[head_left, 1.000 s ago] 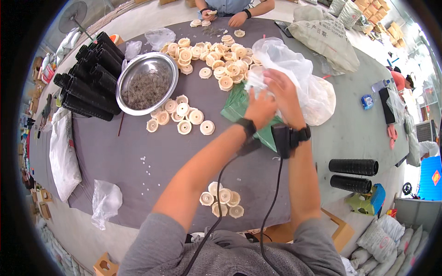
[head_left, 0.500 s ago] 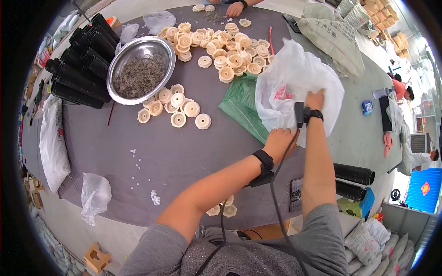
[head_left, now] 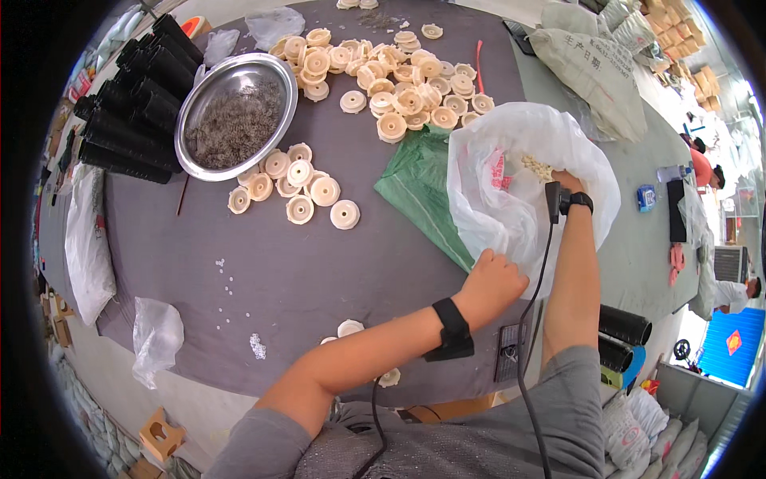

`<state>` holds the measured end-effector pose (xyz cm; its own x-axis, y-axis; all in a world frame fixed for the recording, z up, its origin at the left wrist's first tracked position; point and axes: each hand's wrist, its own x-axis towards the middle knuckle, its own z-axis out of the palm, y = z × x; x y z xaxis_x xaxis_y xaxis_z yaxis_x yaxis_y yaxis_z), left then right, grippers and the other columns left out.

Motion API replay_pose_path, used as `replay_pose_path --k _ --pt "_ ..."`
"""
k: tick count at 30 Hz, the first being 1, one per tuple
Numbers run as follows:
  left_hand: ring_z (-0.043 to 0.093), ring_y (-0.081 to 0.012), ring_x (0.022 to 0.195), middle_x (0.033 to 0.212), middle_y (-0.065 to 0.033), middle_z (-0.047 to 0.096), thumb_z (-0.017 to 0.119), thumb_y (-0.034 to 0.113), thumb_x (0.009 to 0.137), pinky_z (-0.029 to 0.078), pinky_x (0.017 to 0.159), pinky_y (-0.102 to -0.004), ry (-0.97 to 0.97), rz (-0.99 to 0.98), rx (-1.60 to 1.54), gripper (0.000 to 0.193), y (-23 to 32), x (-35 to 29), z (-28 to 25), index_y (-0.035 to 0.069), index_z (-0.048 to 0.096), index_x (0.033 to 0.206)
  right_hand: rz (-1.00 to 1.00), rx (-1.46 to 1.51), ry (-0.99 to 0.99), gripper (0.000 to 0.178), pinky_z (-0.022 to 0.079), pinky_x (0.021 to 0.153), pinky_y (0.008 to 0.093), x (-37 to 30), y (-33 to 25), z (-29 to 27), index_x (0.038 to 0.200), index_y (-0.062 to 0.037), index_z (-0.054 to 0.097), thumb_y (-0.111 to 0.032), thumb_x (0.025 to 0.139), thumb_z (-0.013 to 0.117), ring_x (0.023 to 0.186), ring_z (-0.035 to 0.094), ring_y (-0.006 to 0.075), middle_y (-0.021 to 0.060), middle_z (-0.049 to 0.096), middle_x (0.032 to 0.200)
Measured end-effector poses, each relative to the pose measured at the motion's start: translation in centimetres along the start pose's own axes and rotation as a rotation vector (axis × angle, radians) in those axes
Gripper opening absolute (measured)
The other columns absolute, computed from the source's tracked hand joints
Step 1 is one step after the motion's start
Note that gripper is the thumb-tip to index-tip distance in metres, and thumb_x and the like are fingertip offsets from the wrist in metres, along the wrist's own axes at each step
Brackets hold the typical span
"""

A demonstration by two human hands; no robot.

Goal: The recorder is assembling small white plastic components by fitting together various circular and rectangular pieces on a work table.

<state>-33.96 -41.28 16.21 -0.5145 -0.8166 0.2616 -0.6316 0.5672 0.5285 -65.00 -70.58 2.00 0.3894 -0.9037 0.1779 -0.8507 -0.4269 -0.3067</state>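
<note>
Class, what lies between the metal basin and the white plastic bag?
In the head view, going from metal basin to white plastic bag: cream discs, bare grey tablecloth, then green sheeting.

Bright, even light, washed-out glare at far right, highlights on the steel basin (head_left: 227, 73), bowed tabletop (head_left: 375, 275) edges, black corners

Got white plastic bag (head_left: 471, 215) opened wide now, mouth facing up; second ago it's a bunched-up lump under both my hands. My right hand (head_left: 568, 180) goes from top of bunch to down inside, fingers out of sight, and small cream pieces (head_left: 537, 168) now show next to it. Left hand (head_left: 495, 287) drops back to near rim, curled on plastic. Red strip (head_left: 479, 68) pops into fuller view; my left forearm (head_left: 375, 357) now hides most of front discs (head_left: 349, 328).
</note>
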Motion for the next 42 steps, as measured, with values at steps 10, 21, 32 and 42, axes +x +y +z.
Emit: replay_pose_path --k 10,21,32,42 --pt "0.052 -0.0209 0.075 0.070 -0.0038 0.052 0.061 0.017 0.070 0.038 0.069 -0.0334 -0.135 -0.046 -0.052 0.011 -1.2 -1.7 -2.7 0.010 0.055 0.077 0.081 0.353 0.073 0.033 0.047 0.073 0.0322 1.2 2.4 5.0 0.104 -0.0014 0.056 -0.027 0.085 0.048 0.084 0.060 0.0243 0.0163 0.060 0.095" --pt "0.054 -0.0387 0.090 0.094 -0.0255 0.057 0.051 0.014 0.077 0.042 0.079 -0.0445 -0.099 -0.294 -0.681 0.024 -7.4 13.9 4.8 -0.002 0.056 0.095 0.321 0.637 0.165 0.033 0.048 0.074 0.0324 -0.3 5.0 8.2 0.104 -0.0011 0.055 -0.027 0.085 0.047 0.084 0.060 0.0242 0.0155 0.060 0.096" --pt "0.051 -0.0353 0.105 0.114 -0.0178 0.054 0.050 0.020 0.080 0.040 0.089 -0.0409 0.154 -0.314 -0.505 0.036 -10.9 21.7 13.7 0.002 0.052 0.111 0.560 0.850 0.453 0.033 0.048 0.075 0.0325 -6.5 6.7 9.0 0.104 -0.0007 0.055 -0.026 0.085 0.046 0.085 0.061 0.0241 0.0147 0.060 0.097" --pt "0.054 -0.0255 0.095 0.107 -0.0141 0.058 0.051 0.029 0.084 0.042 0.084 -0.0351 -0.307 -0.362 -0.876 0.040 -12.6 26.5 17.1 0.003 0.051 0.115 0.742 0.973 0.623 0.033 0.048 0.075 0.0327 -5.5 7.6 7.9 0.105 -0.0004 0.055 -0.026 0.085 0.045 0.085 0.061 0.0240 0.0139 0.060 0.098"
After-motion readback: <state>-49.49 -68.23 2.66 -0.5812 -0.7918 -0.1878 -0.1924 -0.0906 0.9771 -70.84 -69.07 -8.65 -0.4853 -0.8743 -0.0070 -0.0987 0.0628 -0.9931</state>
